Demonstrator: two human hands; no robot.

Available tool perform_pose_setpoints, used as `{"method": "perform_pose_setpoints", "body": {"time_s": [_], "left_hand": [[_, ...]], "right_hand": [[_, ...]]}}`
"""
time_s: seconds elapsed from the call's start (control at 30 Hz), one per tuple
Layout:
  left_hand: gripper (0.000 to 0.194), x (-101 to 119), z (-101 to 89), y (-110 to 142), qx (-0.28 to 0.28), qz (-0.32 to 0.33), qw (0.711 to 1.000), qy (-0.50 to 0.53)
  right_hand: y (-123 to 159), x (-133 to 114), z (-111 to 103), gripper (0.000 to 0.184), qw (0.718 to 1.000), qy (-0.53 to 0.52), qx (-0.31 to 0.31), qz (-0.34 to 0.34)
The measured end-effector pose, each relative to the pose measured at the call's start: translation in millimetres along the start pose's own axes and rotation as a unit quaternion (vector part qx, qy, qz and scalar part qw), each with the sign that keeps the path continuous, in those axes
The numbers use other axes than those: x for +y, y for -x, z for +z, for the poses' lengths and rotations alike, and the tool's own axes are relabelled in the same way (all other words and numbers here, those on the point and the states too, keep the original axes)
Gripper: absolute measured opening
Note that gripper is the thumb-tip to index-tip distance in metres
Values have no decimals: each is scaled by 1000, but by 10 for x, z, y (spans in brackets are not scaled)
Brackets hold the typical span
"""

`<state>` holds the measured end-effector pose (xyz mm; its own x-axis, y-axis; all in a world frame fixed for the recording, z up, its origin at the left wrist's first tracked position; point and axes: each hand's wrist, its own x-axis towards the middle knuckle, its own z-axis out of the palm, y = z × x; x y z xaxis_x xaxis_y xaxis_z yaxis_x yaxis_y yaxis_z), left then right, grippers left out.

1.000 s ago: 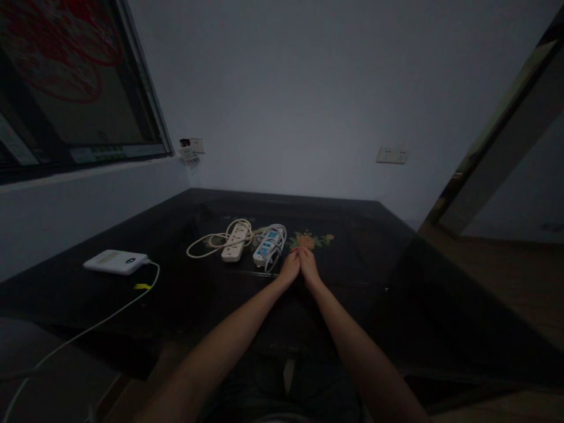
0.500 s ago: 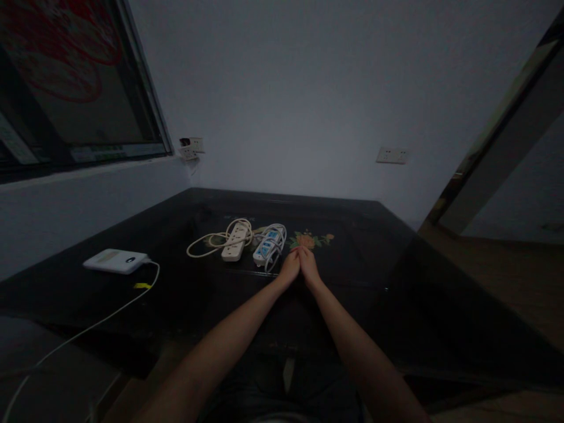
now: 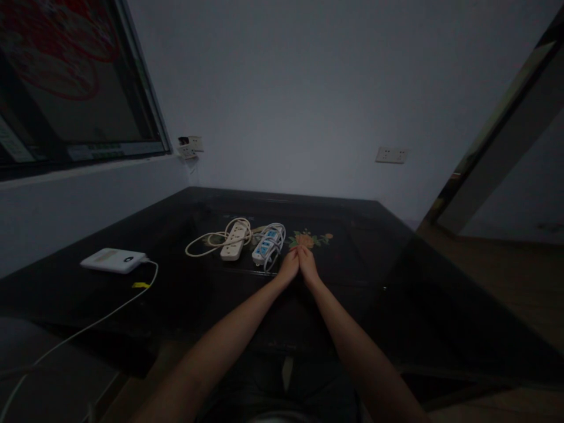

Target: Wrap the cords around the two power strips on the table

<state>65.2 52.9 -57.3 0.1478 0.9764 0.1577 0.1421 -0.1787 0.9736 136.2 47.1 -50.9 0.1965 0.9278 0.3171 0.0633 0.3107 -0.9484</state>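
My left hand [image 3: 289,264] and my right hand [image 3: 308,263] meet at the fingertips over the dark table, just below a painted flower pattern [image 3: 305,239]. Both hands look flat with fingers stretched out, and nothing shows in either. Close to the left of my left hand lies a white-and-blue power strip [image 3: 268,244] with its grey-white cord wound around it. Beside that rests a cream power strip [image 3: 235,239], its cord looped loosely on and to the left of it.
A white power bank [image 3: 114,260] sits on the left of the black table [image 3: 343,317], with a white cable [image 3: 99,321] running off the near edge. A yellow tag [image 3: 140,285] lies by the cable. Wall sockets [image 3: 391,155] are behind the table, and a window [image 3: 88,88] is at left.
The view has shifted very slightly. My hands stay together in the same place, and the objects on the table have not moved.
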Motion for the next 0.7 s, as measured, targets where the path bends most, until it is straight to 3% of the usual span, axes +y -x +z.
{"method": "perform_pose_setpoints", "body": {"time_s": [0.7], "left_hand": [[27,-23,14,-23,3,0,1000,-1]], "right_hand": [[-34,39,-3,22,1000,6,2,1]]}}
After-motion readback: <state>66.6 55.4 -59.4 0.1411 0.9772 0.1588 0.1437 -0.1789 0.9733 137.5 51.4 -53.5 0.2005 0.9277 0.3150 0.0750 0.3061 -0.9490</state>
